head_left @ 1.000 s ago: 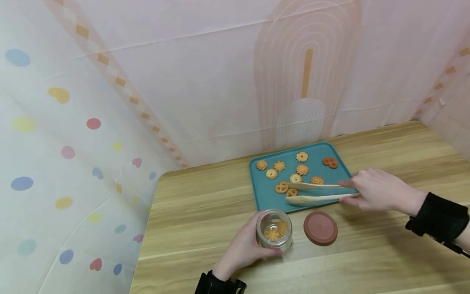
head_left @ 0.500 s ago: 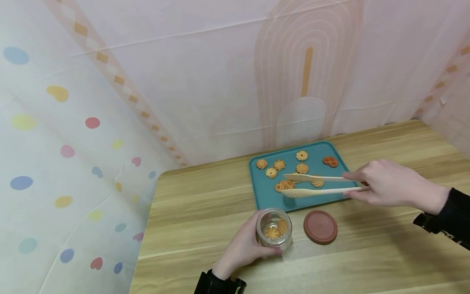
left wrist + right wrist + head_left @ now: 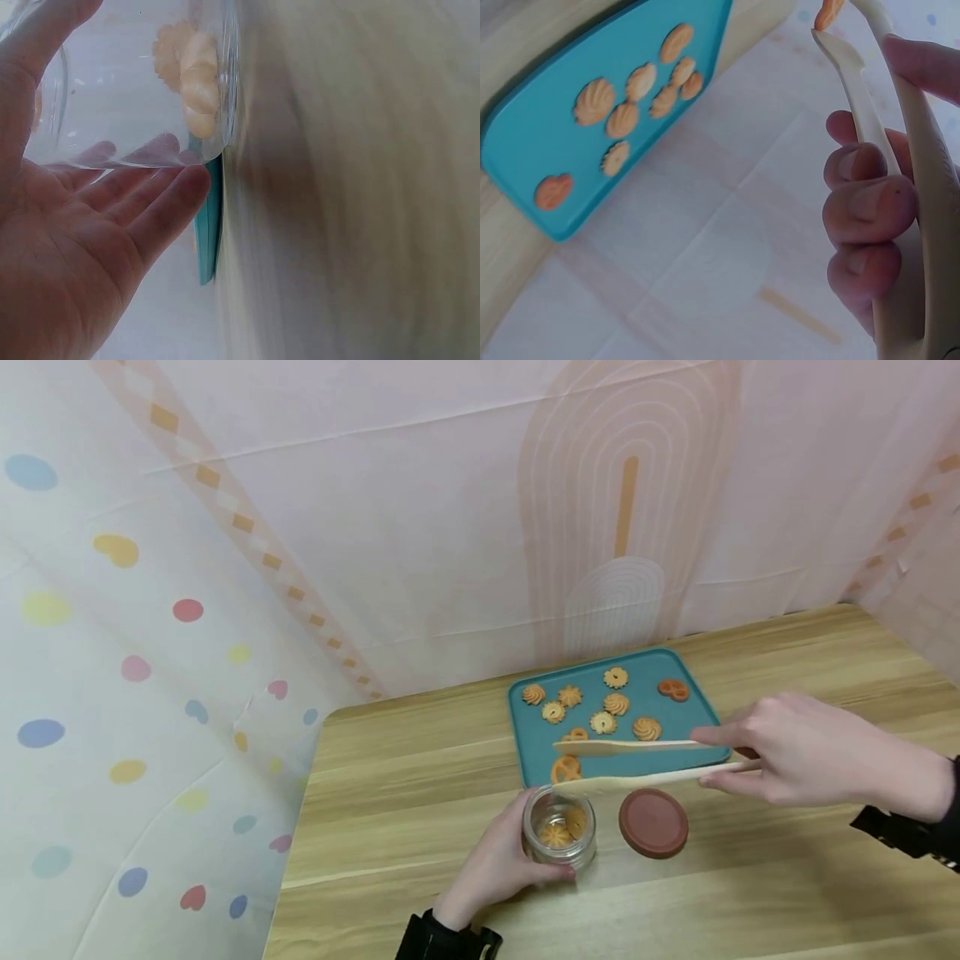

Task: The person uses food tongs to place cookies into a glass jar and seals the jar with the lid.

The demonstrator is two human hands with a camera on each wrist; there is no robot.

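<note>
Steadying the clear, round glass jar (image 3: 589, 853) seems to be the job of the person's left hand (image 3: 498, 856), as I judge it from my distant station. Thumb and fingers curl round opposite sides, which leaves the mouth uncovered for access from above. I count two golden biscuits (image 3: 556, 836) near the bottom, at least one of them flower-shaped.

Just right of that lies one flat, round, reddish-brown lid (image 3: 653, 823), set aside, I suppose, so that the jar can stay open.

Beyond it I see the right hand (image 3: 795, 752) curled round one pair of long, pale wooden tongs (image 3: 637, 780). Its digits bear on both arms, presumably to squeeze the tips onto the single orange-brown, looped pretzel (image 3: 566, 768) between them. That pretzel sits just behind the jar's rim in my head view; whether the lower tip touches the glass, I cannot tell.

Farther back is one shallow, rectangular teal tray (image 3: 693, 727), apparently keeping the loose pieces together within reach. I count nine on it: three tan spiral biscuits (image 3: 647, 728), three pale ring biscuits (image 3: 603, 722) with holes, one star-shaped biscuit (image 3: 570, 696), and two brown looped pretzels (image 3: 672, 690), one partly behind the tongs.

All this rests on one wood-grain table (image 3: 405, 793), with pastel patterned cloth (image 3: 450, 527) hanging behind.
</note>
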